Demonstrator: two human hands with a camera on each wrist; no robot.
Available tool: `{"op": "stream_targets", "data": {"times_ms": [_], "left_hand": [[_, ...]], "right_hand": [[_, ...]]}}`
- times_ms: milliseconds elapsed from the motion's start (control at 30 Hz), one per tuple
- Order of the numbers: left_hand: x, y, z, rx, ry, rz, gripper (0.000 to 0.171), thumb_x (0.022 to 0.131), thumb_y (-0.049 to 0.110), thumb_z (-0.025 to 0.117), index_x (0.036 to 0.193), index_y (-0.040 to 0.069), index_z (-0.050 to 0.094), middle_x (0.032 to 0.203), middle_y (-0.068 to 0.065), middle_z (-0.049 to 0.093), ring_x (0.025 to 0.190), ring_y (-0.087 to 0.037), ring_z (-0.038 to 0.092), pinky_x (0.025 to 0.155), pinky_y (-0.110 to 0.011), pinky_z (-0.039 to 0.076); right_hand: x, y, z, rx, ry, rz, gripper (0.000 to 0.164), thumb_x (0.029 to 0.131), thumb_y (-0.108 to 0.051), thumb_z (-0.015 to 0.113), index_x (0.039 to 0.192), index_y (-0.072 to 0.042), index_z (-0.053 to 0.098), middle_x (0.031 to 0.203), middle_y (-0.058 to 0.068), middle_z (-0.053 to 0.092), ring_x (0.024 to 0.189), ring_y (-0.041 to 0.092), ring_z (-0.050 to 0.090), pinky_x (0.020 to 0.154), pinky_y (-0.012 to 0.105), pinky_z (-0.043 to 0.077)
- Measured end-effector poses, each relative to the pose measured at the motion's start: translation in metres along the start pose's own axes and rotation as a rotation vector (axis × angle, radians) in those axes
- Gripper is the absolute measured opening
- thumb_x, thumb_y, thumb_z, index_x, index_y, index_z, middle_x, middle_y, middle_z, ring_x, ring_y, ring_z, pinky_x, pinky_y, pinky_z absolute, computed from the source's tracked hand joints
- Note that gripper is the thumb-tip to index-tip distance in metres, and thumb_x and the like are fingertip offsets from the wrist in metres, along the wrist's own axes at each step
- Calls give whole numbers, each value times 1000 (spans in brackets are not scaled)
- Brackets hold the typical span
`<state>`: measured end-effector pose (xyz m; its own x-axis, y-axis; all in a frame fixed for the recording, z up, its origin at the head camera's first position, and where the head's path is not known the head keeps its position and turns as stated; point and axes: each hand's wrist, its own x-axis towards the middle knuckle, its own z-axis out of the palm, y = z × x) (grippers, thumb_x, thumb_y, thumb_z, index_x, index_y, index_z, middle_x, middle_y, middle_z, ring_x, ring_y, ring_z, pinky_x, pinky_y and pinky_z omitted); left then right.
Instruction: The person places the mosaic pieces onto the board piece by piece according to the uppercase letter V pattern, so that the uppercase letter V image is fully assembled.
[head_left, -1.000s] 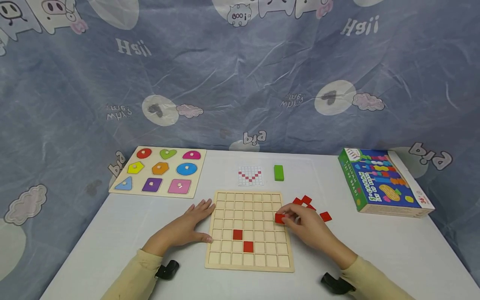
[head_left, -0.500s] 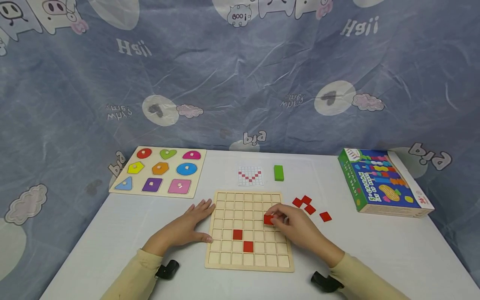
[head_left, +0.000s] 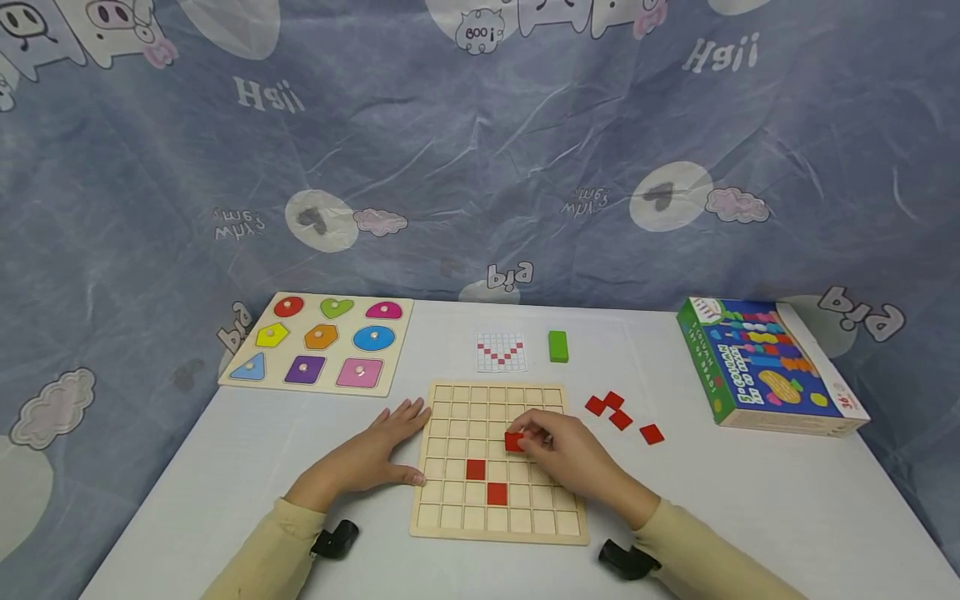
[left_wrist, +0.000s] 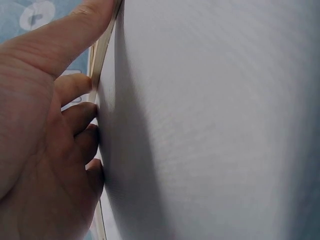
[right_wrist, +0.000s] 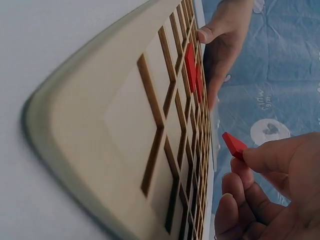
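A pale wooden grid board [head_left: 453, 521] lies on the white table. Two red square tiles sit in its cells: one tile [head_left: 476, 470] left of centre, another tile [head_left: 497, 494] one row nearer and one column right. Above the board, my right hand [head_left: 562, 450] pinches a red square tile [head_left: 513, 442] between thumb and fingertips; in the right wrist view this tile [right_wrist: 234, 146] is held clear of the grid. My left hand [head_left: 375, 454] lies with spread fingers against the board's left edge, thumb and fingertips touching it, as the left wrist view also shows.
Several loose red tiles [head_left: 620, 419] lie right of the board. Behind it are a small pattern card [head_left: 501, 352] and a green block [head_left: 557, 346]. A shape puzzle board [head_left: 322, 342] is at back left, a colourful box [head_left: 772, 367] at back right.
My right hand has carried its red tile leftward, from the board's right edge to above the middle columns. My left hand and the two placed tiles have not moved.
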<state>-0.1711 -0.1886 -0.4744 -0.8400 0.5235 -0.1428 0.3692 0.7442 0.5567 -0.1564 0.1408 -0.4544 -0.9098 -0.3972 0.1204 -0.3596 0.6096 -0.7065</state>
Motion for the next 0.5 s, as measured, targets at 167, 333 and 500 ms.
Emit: {"op": "stream_targets", "data": {"times_ms": [167,333,500], "left_hand": [[0,-1,0,5,0,-4,105,76,50,85,160,11,34,168,-10,22,156,-32,12,127,-50,9],[0,-1,0,5,1,1,105,76,49,85,160,11,34,168,-10,22,156,-32,12,127,-51,9],[0,0,0,2,0,0,105,76,50,85,160,11,34,168,-10,22,156,-32,12,127,-51,9]], "right_hand": [[5,-5,5,15,-7,-19,18,95,-9,71,106,-23,72,87,-14,65,80,6,59,71,23,53],[11,-9,11,19,-11,-33,19,95,-9,70,105,-24,72,84,-15,63,78,5,59,70,22,53],[17,-11,18,14,-17,-61,20,94,-6,68,103,-23,72,81,-15,61,75,5,57,68,22,52]]}}
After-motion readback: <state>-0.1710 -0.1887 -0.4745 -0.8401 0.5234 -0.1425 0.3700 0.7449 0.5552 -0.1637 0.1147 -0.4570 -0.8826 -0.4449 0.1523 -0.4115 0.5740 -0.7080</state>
